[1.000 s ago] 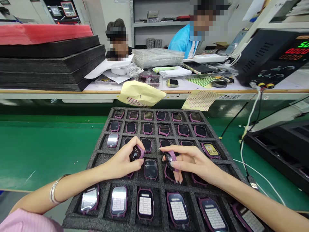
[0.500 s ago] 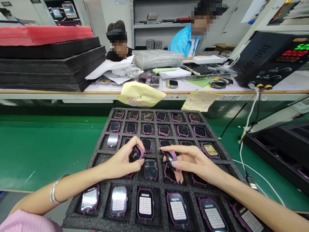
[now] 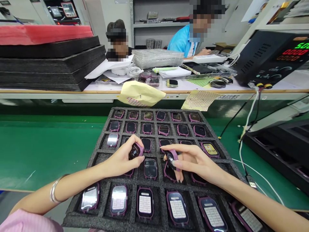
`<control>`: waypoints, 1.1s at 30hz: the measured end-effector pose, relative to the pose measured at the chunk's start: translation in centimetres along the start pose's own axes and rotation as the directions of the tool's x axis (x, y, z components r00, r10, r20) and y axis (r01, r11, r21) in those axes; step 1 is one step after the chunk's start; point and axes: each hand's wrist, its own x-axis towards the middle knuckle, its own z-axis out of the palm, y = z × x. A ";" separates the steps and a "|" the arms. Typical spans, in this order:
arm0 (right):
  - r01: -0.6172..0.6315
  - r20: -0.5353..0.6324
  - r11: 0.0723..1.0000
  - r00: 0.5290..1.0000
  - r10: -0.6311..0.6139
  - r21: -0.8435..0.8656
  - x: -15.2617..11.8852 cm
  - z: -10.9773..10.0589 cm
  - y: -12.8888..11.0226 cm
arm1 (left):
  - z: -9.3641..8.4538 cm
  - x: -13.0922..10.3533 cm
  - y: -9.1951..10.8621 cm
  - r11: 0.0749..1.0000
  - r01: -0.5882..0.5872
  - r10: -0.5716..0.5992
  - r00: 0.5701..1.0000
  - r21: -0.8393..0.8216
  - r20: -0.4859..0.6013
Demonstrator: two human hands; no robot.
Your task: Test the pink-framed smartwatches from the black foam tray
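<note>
My left hand point(image 3: 127, 158) pinches a purple-framed watch point(image 3: 135, 151) between thumb and fingers, its dark screen tilted. On the other side, my right hand point(image 3: 190, 161) grips a second purple watch point(image 3: 172, 159), held nearly edge-on, with its lower fingers partly behind it. Both watches are above a black foam tray point(image 3: 141, 206) divided into compartments. Purple watches lie in many of them. The nearest row includes a watch with a lit white grid screen point(image 3: 145, 203). At the tray's right, another watch point(image 3: 210, 150) shows 23:04 on yellow.
A green table point(image 3: 48, 145) lies under the tray. Black foam sheets point(image 3: 48, 71) are stacked at the back left on a raised shelf point(image 3: 96, 92). A power supply point(image 3: 270, 61) and cables stand right, above another black tray point(image 3: 285, 154). Two people are beyond the shelf.
Both hands stay almost in place, still holding their watches, which have tilted very slightly. Behind the shelf, the blue-clad person's hand has come into view.
</note>
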 end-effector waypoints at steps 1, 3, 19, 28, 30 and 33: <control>0.000 -0.015 1.000 1.000 0.000 0.003 0.0 0.0 0.0 | 0.0 0.0 -0.1 1.000 -0.014 0.014 1.000 0.000 -0.012; -0.004 -0.041 1.000 0.999 0.005 0.013 -0.1 0.0 0.1 | -0.1 0.1 -0.1 1.000 -0.030 0.030 0.999 -0.002 -0.032; 0.031 0.028 0.987 0.999 -0.036 0.156 0.1 0.0 0.4 | 0.0 0.4 -0.1 0.941 0.159 -0.167 0.986 -0.298 -0.002; 0.065 0.049 0.985 0.996 -0.074 0.160 0.9 -0.3 1.5 | 0.6 0.5 -0.6 0.732 0.269 -0.189 0.963 -0.625 0.193; 0.053 0.034 0.982 0.998 -0.060 0.180 0.8 -0.1 1.4 | 0.6 0.4 -0.6 0.761 0.253 -0.166 0.966 -0.597 0.199; 0.030 0.001 0.982 1.000 -0.030 0.189 0.7 0.2 0.9 | 0.6 0.3 -0.4 0.795 0.243 -0.147 0.966 -0.556 0.212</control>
